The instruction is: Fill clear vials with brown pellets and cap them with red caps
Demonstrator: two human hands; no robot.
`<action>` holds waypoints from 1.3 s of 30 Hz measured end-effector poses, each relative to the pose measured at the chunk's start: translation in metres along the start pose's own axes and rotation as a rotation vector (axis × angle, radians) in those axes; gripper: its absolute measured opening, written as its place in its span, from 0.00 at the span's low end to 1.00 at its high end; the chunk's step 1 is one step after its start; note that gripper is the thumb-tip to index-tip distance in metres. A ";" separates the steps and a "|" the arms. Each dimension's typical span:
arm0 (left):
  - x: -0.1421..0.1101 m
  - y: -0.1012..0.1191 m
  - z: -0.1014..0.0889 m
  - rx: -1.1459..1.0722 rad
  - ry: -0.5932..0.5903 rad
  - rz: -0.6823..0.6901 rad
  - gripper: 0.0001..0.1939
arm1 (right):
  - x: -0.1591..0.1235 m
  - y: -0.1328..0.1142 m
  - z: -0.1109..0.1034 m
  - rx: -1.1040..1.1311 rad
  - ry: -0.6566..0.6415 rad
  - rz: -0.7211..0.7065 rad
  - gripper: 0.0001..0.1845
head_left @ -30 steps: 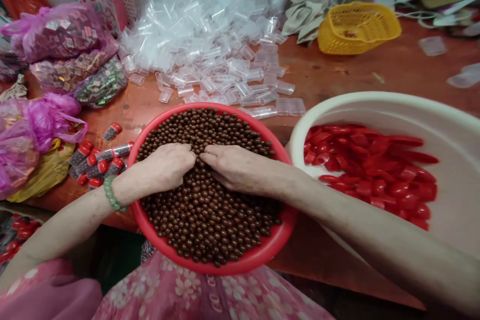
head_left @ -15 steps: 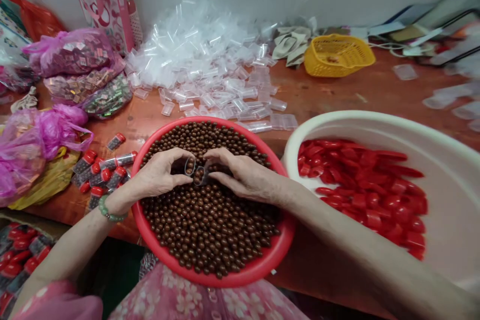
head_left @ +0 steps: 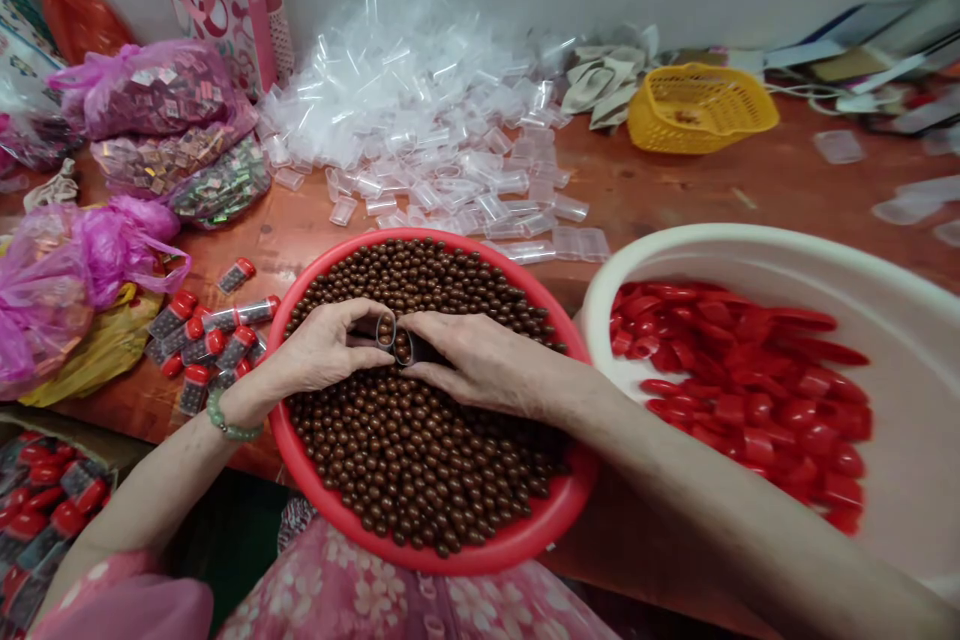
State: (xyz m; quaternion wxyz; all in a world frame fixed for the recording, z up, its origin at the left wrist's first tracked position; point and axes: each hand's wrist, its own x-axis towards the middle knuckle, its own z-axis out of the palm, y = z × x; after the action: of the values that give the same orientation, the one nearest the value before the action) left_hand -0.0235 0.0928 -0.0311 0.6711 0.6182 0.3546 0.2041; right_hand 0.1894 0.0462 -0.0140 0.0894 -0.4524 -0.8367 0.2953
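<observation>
Over a red basin (head_left: 559, 305) full of small round brown balls (head_left: 420, 480), both my hands come together. My left hand (head_left: 330, 345) is closed around a clear plastic tube (head_left: 385, 328), its mouth turned toward the right and brown balls showing inside. In my right hand (head_left: 480, 360) a second clear tube (head_left: 404, 347) is gripped, also with balls at its mouth. The two mouths sit side by side, touching or nearly so. My fingers cover most of both tubes.
A heap of clear tubes (head_left: 450, 140) lies behind the basin. To the right stands a white tub (head_left: 750, 245) with red caps (head_left: 757, 410). Red-capped filled tubes (head_left: 196, 345) lie at left, near pink bags (head_left: 165, 95). A yellow basket (head_left: 697, 110) stands at the back.
The right hand's tube has shifted and turned, its mouth now close against the left one. My right fingers reach further over it. The whole view has swung slightly.
</observation>
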 end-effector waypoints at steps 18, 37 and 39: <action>-0.011 0.019 0.005 -0.033 -0.036 0.084 0.17 | -0.012 0.029 0.007 0.151 0.172 -0.066 0.18; -0.026 0.013 0.012 -0.511 0.029 0.056 0.21 | -0.019 0.000 -0.022 0.112 0.278 -0.085 0.18; -0.026 0.011 0.012 -0.453 0.012 0.070 0.21 | -0.015 -0.010 -0.034 0.185 0.289 -0.128 0.18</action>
State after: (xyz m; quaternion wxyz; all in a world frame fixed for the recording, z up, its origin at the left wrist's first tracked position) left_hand -0.0308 0.0679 -0.0147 0.7830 0.4626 0.2820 0.3055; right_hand 0.2053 0.0438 0.0210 0.2684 -0.4259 -0.8116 0.2966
